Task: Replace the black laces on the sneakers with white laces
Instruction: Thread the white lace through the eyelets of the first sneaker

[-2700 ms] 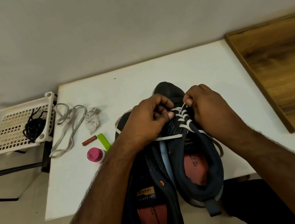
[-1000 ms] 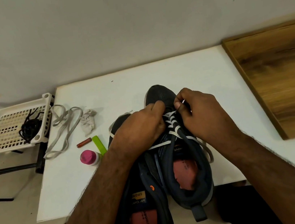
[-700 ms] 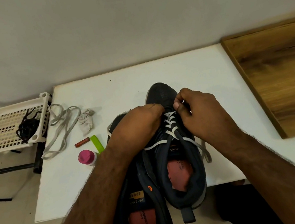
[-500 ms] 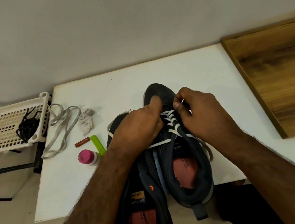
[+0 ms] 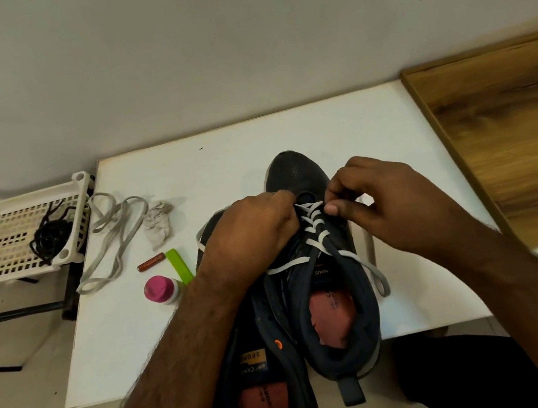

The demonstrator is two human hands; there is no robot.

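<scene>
Both forearms reach in from the near edge over the white table (image 5: 371, 127). The left hand (image 5: 250, 230) curls around the left side of the right sneaker (image 5: 324, 265), at its eyelets. The right hand (image 5: 384, 201) pinches the white lace (image 5: 312, 225) between thumb and fingertips, near the toe end of the lacing.

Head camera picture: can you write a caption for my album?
Two hands, left and right, thread a white flat lace through a dark navy sneaker on a white table.
</scene>
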